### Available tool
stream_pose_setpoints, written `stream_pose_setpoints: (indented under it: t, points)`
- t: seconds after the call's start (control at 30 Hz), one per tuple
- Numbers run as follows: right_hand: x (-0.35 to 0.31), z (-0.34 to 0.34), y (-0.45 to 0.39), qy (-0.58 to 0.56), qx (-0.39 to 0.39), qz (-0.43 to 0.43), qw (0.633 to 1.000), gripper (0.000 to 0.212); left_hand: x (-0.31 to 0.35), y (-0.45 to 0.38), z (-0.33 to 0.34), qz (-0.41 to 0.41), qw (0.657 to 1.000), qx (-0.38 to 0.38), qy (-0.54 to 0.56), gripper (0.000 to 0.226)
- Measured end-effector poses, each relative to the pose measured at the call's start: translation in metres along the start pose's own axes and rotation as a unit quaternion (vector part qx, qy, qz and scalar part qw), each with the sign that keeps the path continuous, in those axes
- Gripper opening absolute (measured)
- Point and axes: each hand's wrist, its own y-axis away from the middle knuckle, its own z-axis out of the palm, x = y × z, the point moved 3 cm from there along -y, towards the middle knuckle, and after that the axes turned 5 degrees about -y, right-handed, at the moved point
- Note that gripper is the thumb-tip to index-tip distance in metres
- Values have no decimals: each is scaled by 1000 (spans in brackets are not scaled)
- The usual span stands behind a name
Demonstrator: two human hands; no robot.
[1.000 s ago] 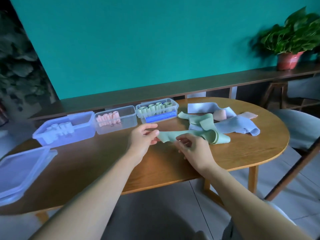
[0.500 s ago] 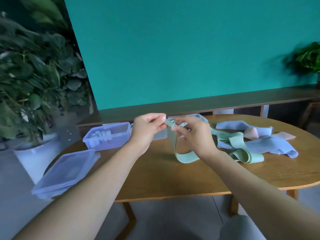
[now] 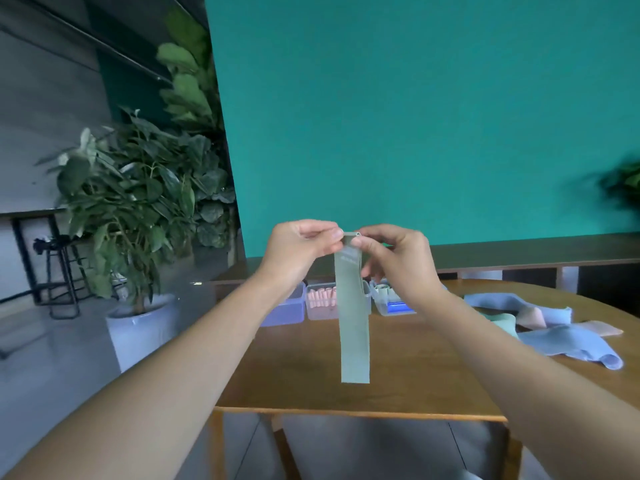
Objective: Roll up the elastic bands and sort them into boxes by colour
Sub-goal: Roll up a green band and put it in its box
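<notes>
The left hand [image 3: 298, 249] and the right hand [image 3: 398, 258] both pinch the top of a green band [image 3: 353, 323], which hangs straight down above the surface [image 3: 415, 375]. Three boxes [image 3: 320, 301] sit behind it, and loose bands [image 3: 568, 336] lie at 3 o'clock.
</notes>
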Motion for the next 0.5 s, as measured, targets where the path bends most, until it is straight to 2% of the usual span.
stream_pose_setpoints:
  t: [0.1,0.27,0.5]
  points:
    - [-21,6,-2,-36,-24,19,999,12,22,7,-14,28,996,16,-88,11]
    - [-32,11,-1,-57,-85,53,993,15,36,18,-25,46,984,51,-167,20]
    - [6,15,7,-41,-93,79,992,12,-10,21,-22,24,975,39,-217,21]
